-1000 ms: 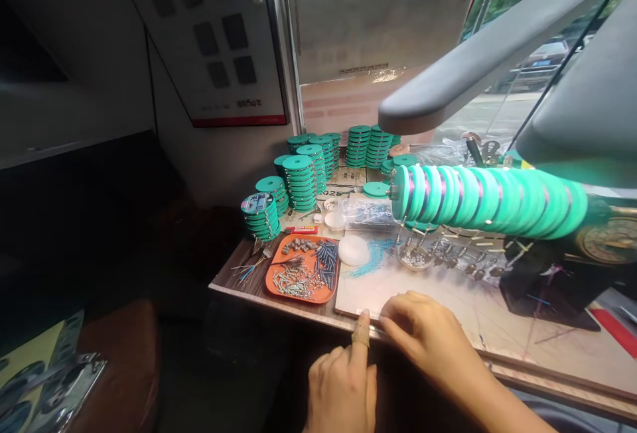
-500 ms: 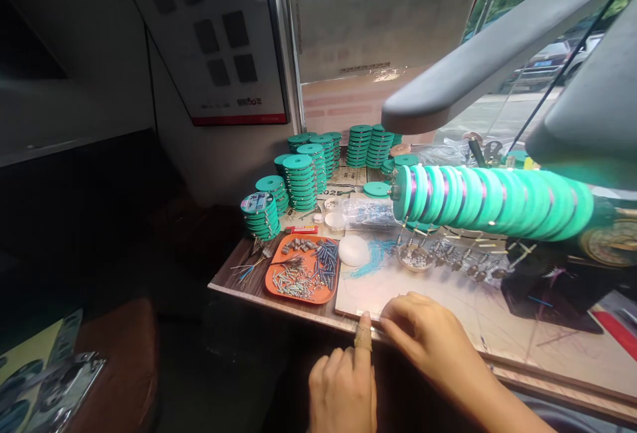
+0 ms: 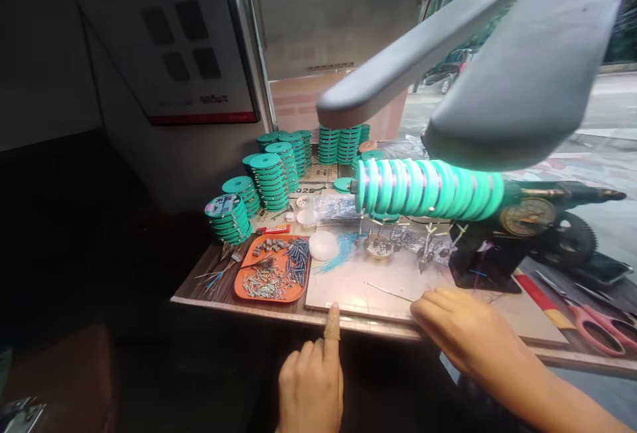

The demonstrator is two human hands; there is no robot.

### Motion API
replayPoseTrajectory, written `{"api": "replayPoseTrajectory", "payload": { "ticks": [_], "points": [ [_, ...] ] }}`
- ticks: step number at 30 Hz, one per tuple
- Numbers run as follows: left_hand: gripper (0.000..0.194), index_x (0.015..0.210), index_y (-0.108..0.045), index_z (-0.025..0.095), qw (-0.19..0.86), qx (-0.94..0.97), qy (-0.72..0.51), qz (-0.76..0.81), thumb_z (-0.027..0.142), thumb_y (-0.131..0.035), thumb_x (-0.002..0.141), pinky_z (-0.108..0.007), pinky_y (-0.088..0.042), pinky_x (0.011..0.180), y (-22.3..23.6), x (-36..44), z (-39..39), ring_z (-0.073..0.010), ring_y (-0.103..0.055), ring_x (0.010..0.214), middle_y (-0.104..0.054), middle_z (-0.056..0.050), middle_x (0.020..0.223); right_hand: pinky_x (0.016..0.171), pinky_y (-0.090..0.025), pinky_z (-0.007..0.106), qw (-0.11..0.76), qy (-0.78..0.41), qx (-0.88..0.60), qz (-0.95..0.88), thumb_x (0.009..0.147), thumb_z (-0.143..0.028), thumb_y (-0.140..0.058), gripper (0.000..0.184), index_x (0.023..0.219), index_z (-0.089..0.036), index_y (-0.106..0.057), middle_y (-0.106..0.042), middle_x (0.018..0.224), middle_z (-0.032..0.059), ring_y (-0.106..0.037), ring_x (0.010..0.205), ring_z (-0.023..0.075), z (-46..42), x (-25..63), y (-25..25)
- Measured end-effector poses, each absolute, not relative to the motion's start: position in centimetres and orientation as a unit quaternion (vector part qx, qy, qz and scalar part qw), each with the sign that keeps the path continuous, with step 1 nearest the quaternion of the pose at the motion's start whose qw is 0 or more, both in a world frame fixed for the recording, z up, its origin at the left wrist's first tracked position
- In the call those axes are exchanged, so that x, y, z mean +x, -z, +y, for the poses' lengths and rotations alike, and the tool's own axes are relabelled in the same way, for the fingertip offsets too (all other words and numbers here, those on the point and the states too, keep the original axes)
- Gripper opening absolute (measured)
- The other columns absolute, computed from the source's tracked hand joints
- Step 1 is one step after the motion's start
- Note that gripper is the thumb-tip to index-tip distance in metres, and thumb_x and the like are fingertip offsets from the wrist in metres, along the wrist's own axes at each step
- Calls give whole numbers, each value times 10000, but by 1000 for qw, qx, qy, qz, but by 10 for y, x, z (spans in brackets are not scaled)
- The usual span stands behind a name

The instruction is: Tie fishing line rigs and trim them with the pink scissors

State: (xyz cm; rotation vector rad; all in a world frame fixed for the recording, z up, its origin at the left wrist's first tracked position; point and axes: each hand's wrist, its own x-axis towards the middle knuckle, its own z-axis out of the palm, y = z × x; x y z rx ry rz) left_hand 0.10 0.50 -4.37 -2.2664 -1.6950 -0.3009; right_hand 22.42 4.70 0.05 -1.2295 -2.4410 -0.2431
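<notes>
My left hand [image 3: 309, 383] is below the table edge, fingers curled, with only its bandaged index finger stretched out and pressing on the front edge of the pale work board [image 3: 358, 287]. Further right, my right hand [image 3: 465, 333] rests on the board with its fingers closed. A thin line [image 3: 391, 292] runs from its fingertips to the left across the board. Behind the hands, a row of green spools [image 3: 428, 187] sits on a horizontal spindle of a black winding machine [image 3: 485, 260].
Stacks of green spools [image 3: 271, 181] stand at the back left. An orange tray [image 3: 271, 277] holds small metal and blue parts. A white round lid [image 3: 323, 245], a small dish [image 3: 378, 246] and red-handled scissors [image 3: 594, 323] lie on the table. A grey lamp arm [image 3: 497, 55] hangs overhead.
My right hand has moved right, away from the left index finger, and the thin line now shows between them. The view has swung to the right.
</notes>
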Motion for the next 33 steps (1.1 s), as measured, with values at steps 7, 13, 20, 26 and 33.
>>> {"api": "replayPoseTrajectory", "payload": {
  "ticks": [7, 13, 20, 26, 33],
  "points": [
    [636, 1339, -328, 134, 153, -787, 109, -588, 21, -489, 734, -289, -376, 521, 41, 1, 7, -150, -515, 484, -523, 39, 547, 525, -271, 245, 180, 48, -449, -874, 881, -125, -323, 290, 626, -180, -452, -476, 611, 17, -437, 560, 140, 47, 227, -1],
    [656, 1371, -255, 152, 155, -790, 98, -585, 43, -473, 762, -271, -378, 521, 38, 3, 8, -136, -509, 480, -529, 43, 546, 528, -265, 249, 191, 30, -449, -872, 862, -105, -349, 266, 631, -177, -459, -466, 619, 17, -410, 568, 143, 47, 226, -1],
    [611, 1365, -284, 183, 76, -784, 164, -594, 48, -444, 790, -285, -403, 507, 43, -3, 9, -171, -564, 512, -575, 16, 561, 520, -278, 257, 208, 10, -451, -868, 846, -97, -362, 262, 621, -176, -472, -481, 615, 23, -417, 566, 150, 47, 227, -2],
    [455, 1127, -543, 341, -244, -724, 489, -421, 62, -538, 768, -214, -454, 592, 6, 5, 14, -115, -599, 659, -657, -6, 925, 531, -364, 228, 351, -280, -484, -751, 860, -264, -439, 212, 693, -180, -539, -519, 616, -1, -480, 577, 132, 39, 218, -21],
    [162, 744, -614, 173, -700, -334, 532, -341, 272, -715, 665, -164, -370, 488, 0, 54, 31, -52, -458, 479, -529, 40, 568, 589, -396, 244, 420, -438, -464, -645, 830, -359, -493, 265, 665, -172, -581, -576, 628, 5, -520, 614, 143, 29, 189, -25]
  ]
}}
